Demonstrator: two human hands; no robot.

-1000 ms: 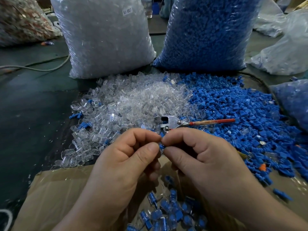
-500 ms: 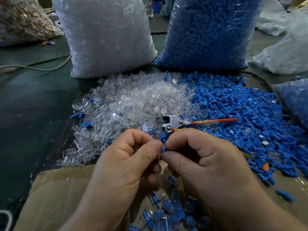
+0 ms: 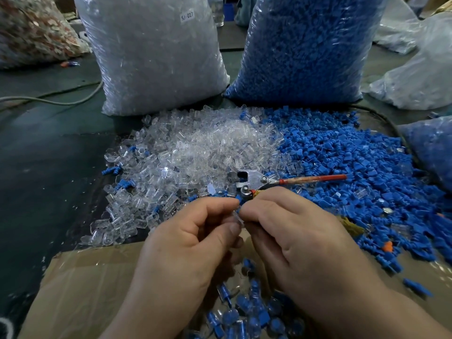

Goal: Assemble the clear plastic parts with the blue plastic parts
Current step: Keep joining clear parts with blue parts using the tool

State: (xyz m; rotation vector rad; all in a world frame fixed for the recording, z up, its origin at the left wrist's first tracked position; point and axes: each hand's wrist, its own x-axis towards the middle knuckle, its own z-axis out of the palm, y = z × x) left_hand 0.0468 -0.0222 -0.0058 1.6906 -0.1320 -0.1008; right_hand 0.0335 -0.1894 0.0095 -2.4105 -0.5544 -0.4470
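Observation:
My left hand point(image 3: 193, 243) and my right hand point(image 3: 291, 231) meet fingertip to fingertip above a cardboard box. Between them they pinch a small clear plastic part point(image 3: 238, 217) with a blue plastic part point(image 3: 238, 199) at its top; most of both pieces is hidden by my fingers. Beyond my hands lies a heap of loose clear parts point(image 3: 195, 152), and to its right a heap of loose blue parts point(image 3: 354, 162). Below my hands, several assembled clear-and-blue pieces point(image 3: 247, 311) lie in the box.
Metal pliers with a red handle point(image 3: 281, 181) lie just beyond my fingers on the heaps. A large bag of clear parts point(image 3: 151, 52) and a large bag of blue parts point(image 3: 305, 45) stand behind. The cardboard box point(image 3: 80, 285) opens toward me. A cable point(image 3: 49, 100) crosses the dark surface at left.
My hands stay together in the same spot; the fingertips have shifted slightly on the small pieces, and the clear part now shows between them.

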